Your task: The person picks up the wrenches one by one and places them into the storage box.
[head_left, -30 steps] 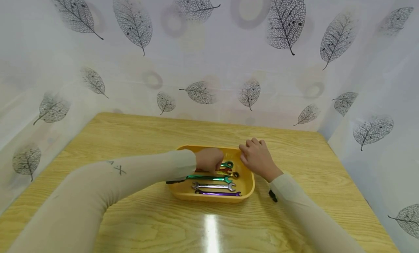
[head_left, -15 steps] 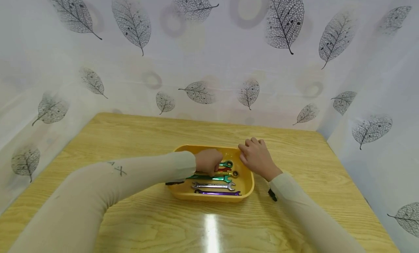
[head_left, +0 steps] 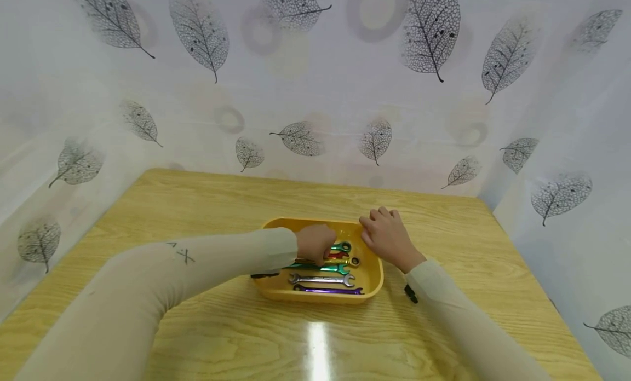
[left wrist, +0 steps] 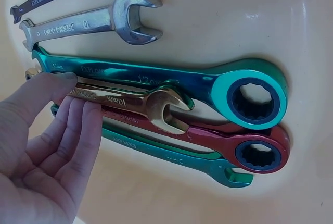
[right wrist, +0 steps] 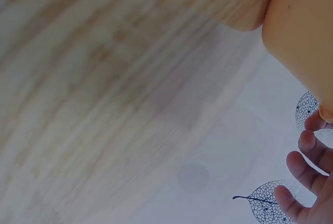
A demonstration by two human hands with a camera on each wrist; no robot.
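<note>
A yellow plastic tray (head_left: 315, 299) holds several combination wrenches lying side by side. My left hand (head_left: 314, 243) reaches into it and pinches a gold wrench (left wrist: 112, 97) marked 10mm between thumb and fingers. In the left wrist view, this wrench overlaps a large green wrench (left wrist: 151, 72) and a red wrench (left wrist: 226, 136); a second green wrench (left wrist: 177, 157) lies beyond the red one. Toward the tray's front are a silver wrench (head_left: 321, 280) and a purple wrench (head_left: 330, 290). My right hand (head_left: 389, 240) grips the tray's far right corner at the rim, thumb largely hidden.
The tray stands on a wood-grain table (head_left: 207, 326). White sheeting with printed leaves (head_left: 315, 96) rises behind and on both sides. A small black strap end (head_left: 411, 294) shows by the right sleeve.
The gold wrench has shifted slightly and lies more level in the head view, its ring end a little farther back. My right hand keeps its place on the tray.
</note>
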